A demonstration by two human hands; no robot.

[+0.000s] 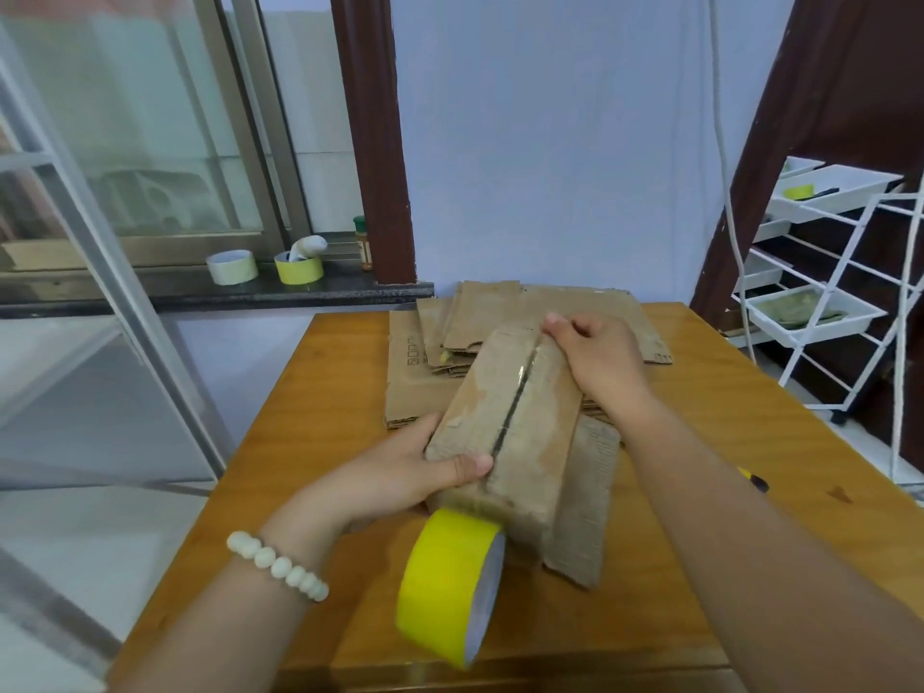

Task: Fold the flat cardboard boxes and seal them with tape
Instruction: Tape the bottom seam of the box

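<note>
Two flaps are meeting along the top of the box (520, 422), and the risk is that they are springing apart before tape goes on, since only hand pressure is holding the seam shut; the tape (450, 582) could also be rolling off the table's (700, 492) near edge. The box is lying mid-table, partly on the flat stack (590, 312). The left hand (400, 472) is clamping its near end, thumb on the seam; the right hand (600, 357) is curling its fingers over the far end
</note>
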